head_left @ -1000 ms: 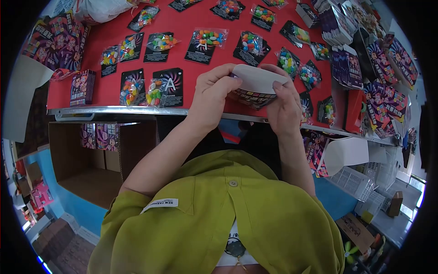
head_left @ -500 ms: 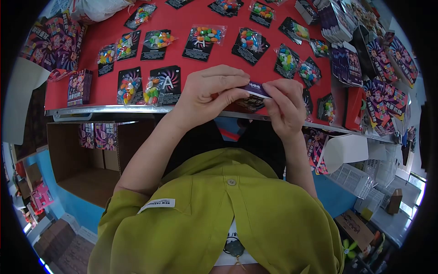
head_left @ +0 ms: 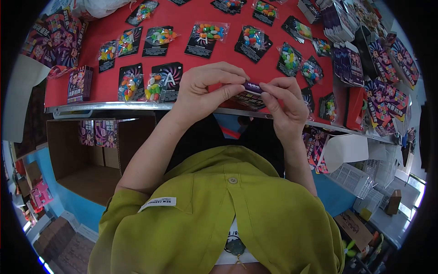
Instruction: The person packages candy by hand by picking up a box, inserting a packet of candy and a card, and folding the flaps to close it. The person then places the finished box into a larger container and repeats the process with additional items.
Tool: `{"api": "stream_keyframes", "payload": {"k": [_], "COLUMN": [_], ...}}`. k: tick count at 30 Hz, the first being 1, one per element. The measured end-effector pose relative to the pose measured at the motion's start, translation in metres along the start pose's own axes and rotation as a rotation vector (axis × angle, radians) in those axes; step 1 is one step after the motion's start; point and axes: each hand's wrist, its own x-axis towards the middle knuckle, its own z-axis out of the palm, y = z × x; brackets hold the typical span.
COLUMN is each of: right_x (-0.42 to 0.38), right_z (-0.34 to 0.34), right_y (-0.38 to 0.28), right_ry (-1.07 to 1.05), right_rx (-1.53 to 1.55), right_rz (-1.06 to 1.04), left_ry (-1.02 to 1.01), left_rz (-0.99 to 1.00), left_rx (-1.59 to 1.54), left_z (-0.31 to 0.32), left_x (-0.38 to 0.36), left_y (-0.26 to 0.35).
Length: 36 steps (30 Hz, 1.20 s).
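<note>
Both hands meet at the near edge of the red table, around a small purple and black printed box (head_left: 250, 99). My left hand (head_left: 207, 89) is closed on the box's left end, thumb and fingers pinching near its top. On the right end, the fingers and thumb of my right hand (head_left: 287, 101) grip its top corner. The purple top edge with pale lettering faces up, and the fingers hide part of the sides. Just beyond the hands lie black cards (head_left: 171, 93) with small clear bags of colorful candy-like pieces (head_left: 154, 89) on them.
More card-and-bag sets (head_left: 253, 41) are spread over the red tabletop (head_left: 191, 13). Printed boxes (head_left: 80, 84) stand at the left, and stacks (head_left: 347, 64) at the right. Below the table's metal edge sits a cardboard box (head_left: 86, 178); white plastic baskets (head_left: 351, 178) are at lower right.
The box has tilted a little, so more of its dark printed face shows. My right thumb and fingers have shifted slightly at its right corner; my left hand keeps its hold.
</note>
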Motion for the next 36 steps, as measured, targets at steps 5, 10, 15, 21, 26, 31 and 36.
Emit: {"api": "stream_keyframes", "payload": {"k": [5, 10, 15, 21, 26, 31, 36], "right_x": [-0.002, 0.003, 0.001, 0.001, -0.005, -0.007, -0.022], "right_z": [-0.001, -0.003, -0.001, -0.001, -0.001, -0.002, -0.010], "right_y": [-0.001, -0.007, -0.008, -0.009, 0.005, 0.013, 0.000], "right_ry": [0.015, -0.010, 0.006, -0.016, -0.009, 0.016, 0.080], "right_rx": [-0.093, 0.256, 0.133, 0.020, -0.028, -0.372, -0.360], "right_rz": [-0.033, 0.202, 0.141, 0.039, -0.044, -0.433, -0.381], "left_ry": [-0.032, 0.004, 0.054, -0.014, -0.091, -0.033, -0.043], "left_rz": [0.353, 0.117, 0.028, 0.100, 0.300, 0.326, -0.742], "left_rx": [0.436, 0.159, -0.023, 0.163, 0.386, 0.390, -0.051], "left_z": [-0.003, 0.002, 0.005, 0.001, -0.003, 0.008, -0.009], "left_x": [0.001, -0.002, -0.002, 0.000, -0.008, -0.014, -0.036], "left_y": [0.005, 0.008, 0.005, 0.012, 0.005, 0.009, 0.031]}}
